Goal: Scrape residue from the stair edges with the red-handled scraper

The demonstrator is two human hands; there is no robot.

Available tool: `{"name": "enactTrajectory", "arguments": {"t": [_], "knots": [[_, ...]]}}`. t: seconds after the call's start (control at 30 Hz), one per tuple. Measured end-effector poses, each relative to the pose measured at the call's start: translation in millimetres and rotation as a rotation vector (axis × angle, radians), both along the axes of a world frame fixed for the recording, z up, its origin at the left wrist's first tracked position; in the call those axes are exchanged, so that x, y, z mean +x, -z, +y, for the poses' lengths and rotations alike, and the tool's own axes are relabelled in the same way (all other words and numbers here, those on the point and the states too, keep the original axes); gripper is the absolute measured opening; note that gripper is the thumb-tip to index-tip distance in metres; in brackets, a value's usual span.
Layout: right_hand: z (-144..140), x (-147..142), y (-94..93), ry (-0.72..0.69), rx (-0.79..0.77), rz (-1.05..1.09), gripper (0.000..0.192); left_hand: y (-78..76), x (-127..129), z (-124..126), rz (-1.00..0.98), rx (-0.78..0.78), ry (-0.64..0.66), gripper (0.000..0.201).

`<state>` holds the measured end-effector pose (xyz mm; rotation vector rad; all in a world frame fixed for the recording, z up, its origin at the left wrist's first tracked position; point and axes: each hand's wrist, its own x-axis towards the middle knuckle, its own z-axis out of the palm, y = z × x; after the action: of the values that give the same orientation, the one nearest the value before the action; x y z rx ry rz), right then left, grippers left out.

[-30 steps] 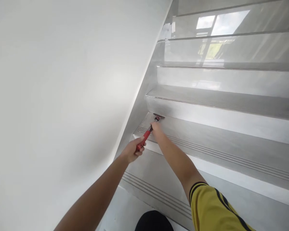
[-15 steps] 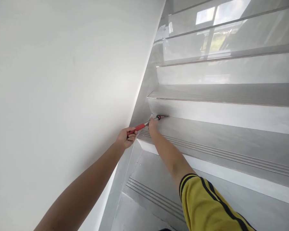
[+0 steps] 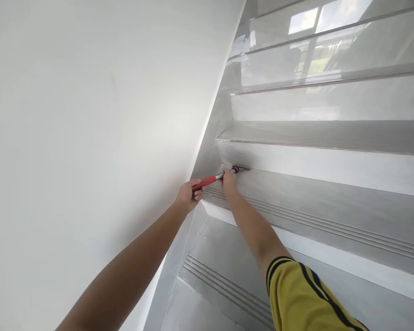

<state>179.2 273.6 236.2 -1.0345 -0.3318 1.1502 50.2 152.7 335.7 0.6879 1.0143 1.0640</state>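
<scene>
My left hand (image 3: 191, 194) is closed around the red grip of a slim red-handled tool (image 3: 207, 181). Further along, the fingers of my right hand (image 3: 228, 180) grip its silver shaft near the head. Past that hand, the tool has a black ring and a thin reddish tip. This tip lies at the seam where a grey stair tread (image 3: 296, 195) meets the white riser (image 3: 290, 158) behind it, close to the corner by the wall. The exact shape of the tip is too small to tell.
A smooth white wall (image 3: 89, 115) rises on the left, with grey skirting (image 3: 207, 145) running along the stairs. More steps climb at the top right, their glossy risers reflecting a window. Grooved strips (image 3: 227, 287) line the tread edges. The lower step (image 3: 221, 239) lies nearer me.
The view has shifted, so the stairs appear slightly further right. Both hands and the tool have moved a little to the right, the tip sliding along the seam away from the corner.
</scene>
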Motion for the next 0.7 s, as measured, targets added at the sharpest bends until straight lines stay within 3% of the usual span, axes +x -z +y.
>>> {"name": "enactTrajectory", "arguments": {"t": [0.37, 0.57, 0.7], "knots": [[-2, 13, 7.8, -0.019, -0.022, 0.038, 0.016, 9.5, 6, -6, 0.046, 0.071, 0.023, 0.005], [11, -8, 8.9, -0.02, -0.021, 0.034, 0.016, 10.8, -7, -1, 0.02, 0.081, -0.057, 0.005], [27, -29, 11.2, -0.033, -0.019, 0.024, 0.015, 12.9, -10, 4, -0.041, 0.133, -0.198, 0.01]]}}
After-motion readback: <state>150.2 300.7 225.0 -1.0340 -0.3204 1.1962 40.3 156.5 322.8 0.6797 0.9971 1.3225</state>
